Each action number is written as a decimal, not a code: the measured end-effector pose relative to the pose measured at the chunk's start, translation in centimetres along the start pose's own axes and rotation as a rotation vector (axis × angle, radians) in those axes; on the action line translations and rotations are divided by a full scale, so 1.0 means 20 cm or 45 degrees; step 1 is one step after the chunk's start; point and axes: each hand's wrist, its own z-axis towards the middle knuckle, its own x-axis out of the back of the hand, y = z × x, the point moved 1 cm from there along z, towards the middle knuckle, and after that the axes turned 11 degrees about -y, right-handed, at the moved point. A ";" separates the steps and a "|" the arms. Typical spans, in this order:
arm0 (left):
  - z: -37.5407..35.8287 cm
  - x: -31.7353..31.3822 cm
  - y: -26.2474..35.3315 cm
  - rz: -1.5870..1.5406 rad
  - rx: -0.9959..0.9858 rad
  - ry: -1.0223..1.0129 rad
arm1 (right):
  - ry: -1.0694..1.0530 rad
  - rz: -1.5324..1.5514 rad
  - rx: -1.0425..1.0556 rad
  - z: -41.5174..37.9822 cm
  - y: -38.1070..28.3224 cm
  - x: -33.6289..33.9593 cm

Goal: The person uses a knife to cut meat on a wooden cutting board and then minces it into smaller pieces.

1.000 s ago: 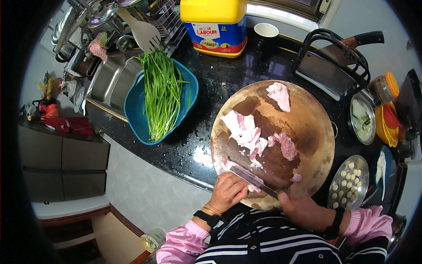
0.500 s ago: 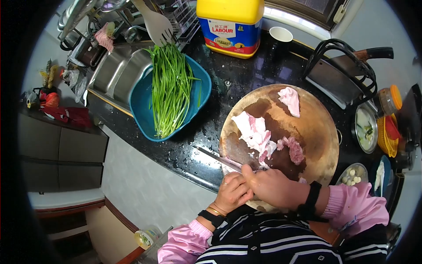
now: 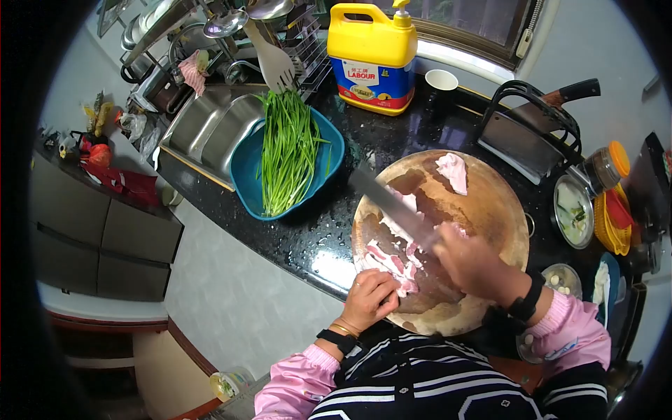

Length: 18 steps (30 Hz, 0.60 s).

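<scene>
My right hand (image 3: 465, 260) is closed round the handle of a knife (image 3: 395, 206), whose wide blade is raised over the board and points up and to the left. On the lower left of the round wooden chopping board (image 3: 500, 210), my left hand (image 3: 369, 297) has its fingers bent and pressed on a strip of meat (image 3: 392, 264). Part of another meat piece (image 3: 407, 222) shows behind the blade. A pale piece of meat (image 3: 453, 173) lies alone near the board's top edge. Some meat beside my right hand is partly hidden.
Left of the board, a blue basin (image 3: 329, 150) holds green stalks (image 3: 288, 154), with a steel sink (image 3: 203, 133) beyond. Behind stand a yellow jug (image 3: 371, 59), a white cup (image 3: 442, 80) and a knife rack (image 3: 521, 140). Bowls and a jar (image 3: 607, 168) are at the right.
The knife has risen from the meat by my left hand and moved right with my right hand. My hands are now apart, and the meat strip is uncovered. The camera view has shifted.
</scene>
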 end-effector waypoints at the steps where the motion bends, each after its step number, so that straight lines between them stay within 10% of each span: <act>1: 0.00 0.00 0.00 0.004 -0.003 0.003 | -0.164 -0.100 -0.019 -0.06 -0.01 -0.01; 18: 0.00 0.00 -0.04 -0.083 -0.026 -0.021 | -0.584 -0.382 -0.062 -0.10 -0.08 -0.26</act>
